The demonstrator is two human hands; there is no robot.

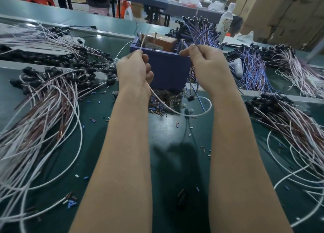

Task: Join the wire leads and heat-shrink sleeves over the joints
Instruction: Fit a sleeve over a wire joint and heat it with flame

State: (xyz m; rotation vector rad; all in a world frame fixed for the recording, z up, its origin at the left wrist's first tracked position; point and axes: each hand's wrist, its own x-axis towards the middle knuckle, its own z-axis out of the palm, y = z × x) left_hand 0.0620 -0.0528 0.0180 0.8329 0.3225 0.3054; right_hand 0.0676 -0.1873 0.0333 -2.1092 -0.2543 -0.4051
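The left hand point(135, 69) keeps a narrow grip, thumb and forefinger pinching a thin white insulated wire point(175, 112) that sags in a loop below both raised wrists. The right hand point(205, 66), level with it, pinches thin dark wire leads point(196, 90). A blue plastic box point(166, 69) stands behind the hands on the dark green surface point(168, 136), with heaps of pink-and-white wire bundles point(43, 110) alongside.

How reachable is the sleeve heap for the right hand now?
Likely yes: the heap of small coloured sleeve pieces lies open close beneath the right hand, though it pinches thin wire leads.
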